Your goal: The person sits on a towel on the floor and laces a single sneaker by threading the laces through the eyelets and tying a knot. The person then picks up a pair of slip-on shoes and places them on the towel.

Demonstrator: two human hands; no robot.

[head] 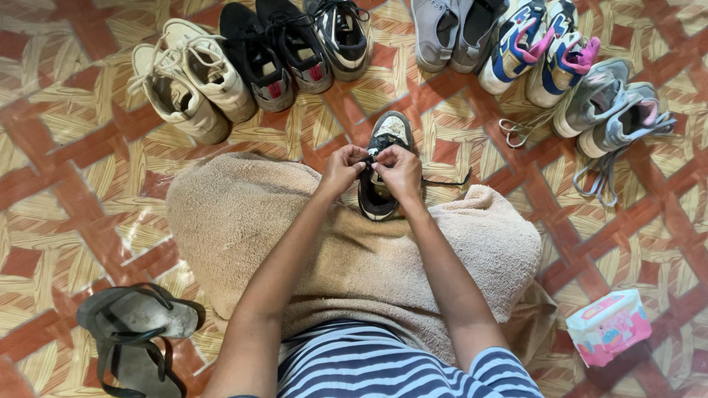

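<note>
A black and white sneaker (389,133) stands on the floor at the far edge of a beige towel (243,214), toe pointing away from me. My left hand (343,168) and my right hand (399,169) meet over its tongue, fingers pinched on the black laces. One loose end of the black lace (447,181) trails out to the right across the floor and the towel's edge. The middle of the shoe is hidden under my hands.
Shoes line the far side: a cream pair (190,77), a black pair (274,48), a black and white sneaker (341,33), a grey pair (453,29), a colourful pair (538,48), a grey and pink pair (612,107). Grey sandals (136,335) lie near left; a pink wipes packet (609,326) near right.
</note>
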